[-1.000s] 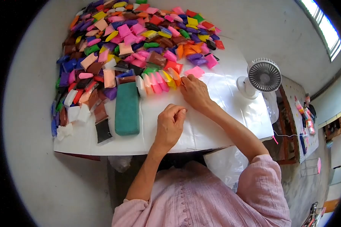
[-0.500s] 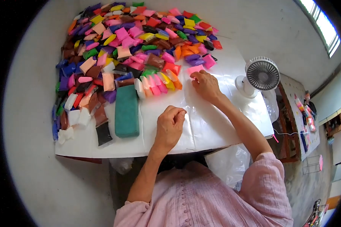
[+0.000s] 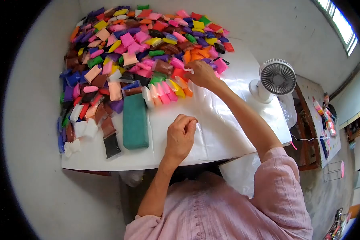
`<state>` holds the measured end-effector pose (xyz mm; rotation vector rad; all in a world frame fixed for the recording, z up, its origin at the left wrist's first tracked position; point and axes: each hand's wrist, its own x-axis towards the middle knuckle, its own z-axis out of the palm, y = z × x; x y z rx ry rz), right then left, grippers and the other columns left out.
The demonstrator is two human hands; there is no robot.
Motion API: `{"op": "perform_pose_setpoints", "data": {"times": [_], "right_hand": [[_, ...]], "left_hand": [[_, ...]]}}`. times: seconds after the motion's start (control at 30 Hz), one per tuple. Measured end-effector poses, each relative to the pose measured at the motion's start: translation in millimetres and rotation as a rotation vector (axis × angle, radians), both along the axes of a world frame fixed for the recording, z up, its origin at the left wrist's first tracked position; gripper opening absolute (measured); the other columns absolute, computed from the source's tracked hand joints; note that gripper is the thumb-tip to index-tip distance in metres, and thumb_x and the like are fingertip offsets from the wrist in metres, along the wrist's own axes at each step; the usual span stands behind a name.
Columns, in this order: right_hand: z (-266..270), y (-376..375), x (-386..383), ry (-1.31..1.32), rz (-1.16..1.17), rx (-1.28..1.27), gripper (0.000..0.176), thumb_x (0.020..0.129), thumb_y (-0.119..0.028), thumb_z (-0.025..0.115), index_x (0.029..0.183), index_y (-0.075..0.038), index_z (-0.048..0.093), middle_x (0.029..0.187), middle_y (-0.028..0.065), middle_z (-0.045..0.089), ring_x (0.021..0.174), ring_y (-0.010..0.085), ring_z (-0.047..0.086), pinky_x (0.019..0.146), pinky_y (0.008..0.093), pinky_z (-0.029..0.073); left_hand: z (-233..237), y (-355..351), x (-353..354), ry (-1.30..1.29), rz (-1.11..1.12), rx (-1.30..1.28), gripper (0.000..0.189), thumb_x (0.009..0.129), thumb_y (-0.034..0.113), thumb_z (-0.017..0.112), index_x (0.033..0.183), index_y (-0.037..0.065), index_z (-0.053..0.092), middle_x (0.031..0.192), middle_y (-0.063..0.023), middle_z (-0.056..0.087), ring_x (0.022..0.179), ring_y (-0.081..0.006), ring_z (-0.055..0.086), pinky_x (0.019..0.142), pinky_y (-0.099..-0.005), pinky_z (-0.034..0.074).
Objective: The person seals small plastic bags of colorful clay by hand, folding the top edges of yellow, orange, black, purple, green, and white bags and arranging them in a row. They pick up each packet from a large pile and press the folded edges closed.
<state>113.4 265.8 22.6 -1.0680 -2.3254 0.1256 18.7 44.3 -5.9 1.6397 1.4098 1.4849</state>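
Observation:
My left hand [image 3: 181, 136] rests curled over the white tabletop, thumb against the bent fingers; whatever may be inside is hidden. My right hand [image 3: 205, 75] reaches to the near edge of the packet pile, fingers bent together beside a red packet [image 3: 179, 73]. A small whitish bit shows at its fingertips, too small to name. Below it stands a row of clear-wrapped packets: white [image 3: 147, 97], pink [image 3: 163, 93], yellow [image 3: 175, 88] and orange [image 3: 187, 92]. A green block [image 3: 135, 121] lies at the left end of this row.
A big heap of colourful soft packets [image 3: 128, 40] covers the back and left of the white table [image 3: 220, 120]. A small white fan [image 3: 277, 78] stands at the right edge, its cable running right. Beyond is another table [image 3: 308, 108] with items.
My right hand has moved left and away from me, from a pink packet to beside the red packet. My left hand stays curled in nearly the same place.

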Motion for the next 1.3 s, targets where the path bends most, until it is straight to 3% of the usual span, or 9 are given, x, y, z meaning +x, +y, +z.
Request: {"op": "perform_pose_setpoints", "data": {"times": [0.3,0.37,0.57,0.6,0.7,0.73,0.9,1.07,1.3], "right_hand": [[14.3,-0.6,-9.0,-0.205,-0.167,-0.118,0.042,0.072,-0.029,0.076,0.104,-0.005,0.067,0.101,0.0148,0.065,0.096,0.0322,0.062,0.082,0.0408,0.048],[19.6,-9.8,-1.5,-0.190,-0.192,-0.037,0.043,0.071,-0.030,0.076,0.105,-0.005,0.066,0.102,0.0142,0.064,0.096,0.0323,0.061,0.083,0.0410,0.048],[21.3,-44.1,56.1,0.144,-0.202,0.084,0.039,0.072,-0.024,0.074,0.104,-0.004,0.066,0.099,0.0156,0.062,0.088,0.0293,0.061,0.078,0.0393,0.049],[25.2,-57.3,68.8,0.202,-0.130,0.004,0.035,0.074,-0.019,0.074,0.104,-0.002,0.065,0.092,0.0120,0.064,0.076,0.0200,0.062,0.070,0.0333,0.050],[35.4,-111.6,95.5,0.509,-0.019,-0.435,0.039,0.073,-0.018,0.075,0.104,0.002,0.064,0.084,0.0115,0.067,0.076,0.0179,0.065,0.069,0.0311,0.051],[31.7,-130.8,98.2,0.624,0.009,-0.446,0.036,0.074,-0.014,0.075,0.101,0.005,0.063,0.077,0.0079,0.066,0.069,0.0113,0.062,0.064,0.0268,0.049],[-1.0,-198.9,103.1,0.724,0.044,-0.501,0.036,0.076,-0.011,0.074,0.108,0.001,0.063,0.089,0.0026,0.065,0.076,0.0075,0.059,0.065,0.0254,0.049],[-48.9,-217.8,89.8,0.793,-0.012,-0.204,0.039,0.072,-0.015,0.070,0.105,0.002,0.061,0.093,0.0148,0.063,0.080,0.0238,0.062,0.068,0.0351,0.050],[-54.5,-220.0,88.8,0.984,-0.036,-0.253,0.045,0.070,-0.025,0.069,0.101,0.005,0.057,0.089,0.0193,0.062,0.083,0.0366,0.060,0.076,0.0420,0.049]], "left_hand": [[0.7,-0.2,0.5,-0.002,-0.001,-0.003,0.012,0.089,0.005,0.058,0.090,-0.005,0.064,0.082,-0.0140,0.060,0.065,-0.0223,0.056,0.063,-0.0312,0.047],[0.3,-0.4,0.7,-0.004,-0.001,-0.011,0.012,0.090,0.005,0.058,0.092,-0.004,0.065,0.082,-0.0086,0.060,0.066,-0.0149,0.053,0.063,-0.0267,0.045],[-0.8,-0.4,-0.5,0.004,0.001,-0.055,0.015,0.092,0.009,0.058,0.099,-0.002,0.065,0.085,-0.0043,0.061,0.069,-0.0102,0.052,0.065,-0.0244,0.045],[-0.9,-0.5,-1.1,0.015,-0.003,-0.066,0.016,0.092,0.010,0.058,0.102,-0.002,0.065,0.087,-0.0036,0.062,0.070,-0.0098,0.052,0.065,-0.0244,0.045],[0.3,-1.8,2.4,-0.146,-0.064,-0.113,0.024,0.093,0.013,0.058,0.112,-0.001,0.062,0.093,-0.0014,0.062,0.073,-0.0091,0.053,0.067,-0.0245,0.046],[1.9,-2.3,3.9,-0.271,-0.120,-0.109,0.029,0.091,0.013,0.061,0.116,-0.001,0.060,0.087,-0.0015,0.058,0.066,-0.0043,0.045,0.058,-0.0208,0.040],[14.0,-11.4,4.4,-0.339,-0.352,-0.146,0.045,0.094,0.016,0.059,0.134,-0.001,0.047,0.102,-0.0006,0.058,0.082,-0.0047,0.049,0.072,-0.0194,0.041],[3.6,-8.6,2.4,-0.119,-0.244,-0.256,0.022,0.092,0.011,0.061,0.111,0.000,0.064,0.092,0.0036,0.061,0.069,-0.0018,0.047,0.059,-0.0165,0.038],[-13.5,6.9,-24.1,-0.307,-0.334,-0.231,0.023,0.094,0.012,0.058,0.115,0.002,0.054,0.096,-0.0025,0.061,0.074,-0.0086,0.051,0.067,-0.0219,0.041]]}}
